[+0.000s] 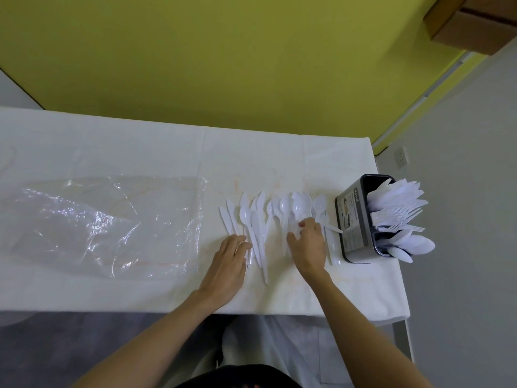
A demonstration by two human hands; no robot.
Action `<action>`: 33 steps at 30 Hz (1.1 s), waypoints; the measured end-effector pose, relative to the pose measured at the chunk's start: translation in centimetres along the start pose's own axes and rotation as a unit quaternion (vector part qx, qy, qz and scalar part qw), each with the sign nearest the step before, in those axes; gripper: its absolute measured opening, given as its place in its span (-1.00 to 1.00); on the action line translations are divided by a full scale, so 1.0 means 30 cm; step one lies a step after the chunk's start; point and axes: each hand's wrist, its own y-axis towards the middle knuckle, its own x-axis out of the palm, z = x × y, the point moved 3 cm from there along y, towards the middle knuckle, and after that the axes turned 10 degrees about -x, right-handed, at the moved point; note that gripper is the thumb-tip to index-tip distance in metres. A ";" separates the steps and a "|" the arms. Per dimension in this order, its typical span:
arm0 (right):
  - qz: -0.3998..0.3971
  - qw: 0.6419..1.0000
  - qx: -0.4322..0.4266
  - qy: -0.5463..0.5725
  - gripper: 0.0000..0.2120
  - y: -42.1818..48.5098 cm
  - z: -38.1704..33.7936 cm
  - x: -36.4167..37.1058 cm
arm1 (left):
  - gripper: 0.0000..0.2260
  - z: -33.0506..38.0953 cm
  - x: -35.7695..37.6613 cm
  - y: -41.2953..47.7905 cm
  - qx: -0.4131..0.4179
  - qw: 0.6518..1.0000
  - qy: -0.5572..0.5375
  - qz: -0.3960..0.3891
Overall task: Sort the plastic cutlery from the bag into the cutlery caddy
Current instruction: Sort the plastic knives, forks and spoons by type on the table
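Observation:
A spread of white plastic cutlery (pixel 268 217), knives, spoons and forks, lies on the white tablecloth (pixel 140 147) in the middle right. My left hand (pixel 229 261) rests on the handle ends at the pile's left, fingers bent over them. My right hand (pixel 309 242) reaches into the pile's right part, fingers curled on cutlery handles. The dark grey cutlery caddy (pixel 355 217) stands at the table's right edge, with knives, forks and spoons sticking out of separate compartments. The empty clear plastic bag (pixel 106 219) lies flat to the left.
The table's right edge runs just past the caddy, above grey floor. A green wall stands behind the table. A cardboard box (pixel 472 23) sits at the top right. The near table edge runs below my wrists.

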 end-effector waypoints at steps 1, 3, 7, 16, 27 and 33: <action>0.008 0.999 -0.038 -0.028 -0.71 -0.009 -0.020 0.004 | -0.63 0.001 0.005 -0.001 0.002 1.000 0.001 -0.012; -0.006 0.989 -0.121 -0.088 -0.64 -0.025 -0.054 0.023 | -0.57 0.003 0.017 -0.004 0.001 0.999 0.006 -0.047; -0.034 0.986 -0.125 -0.102 -0.63 -0.018 -0.036 0.037 | -0.55 0.007 0.032 -0.013 0.015 0.993 0.070 -0.095; -0.076 0.994 -0.073 -0.031 -0.77 -0.023 -0.065 0.041 | -0.65 0.000 -0.006 -0.020 -0.052 0.998 0.029 0.005; -0.152 0.969 0.057 0.186 -0.74 0.014 -0.061 0.054 | -0.78 0.029 -0.042 -0.009 -0.168 0.980 -0.103 0.014; -0.131 0.930 0.051 0.341 -0.80 0.022 -0.103 0.029 | -0.86 0.103 -0.025 0.057 -0.259 0.926 -0.263 -0.081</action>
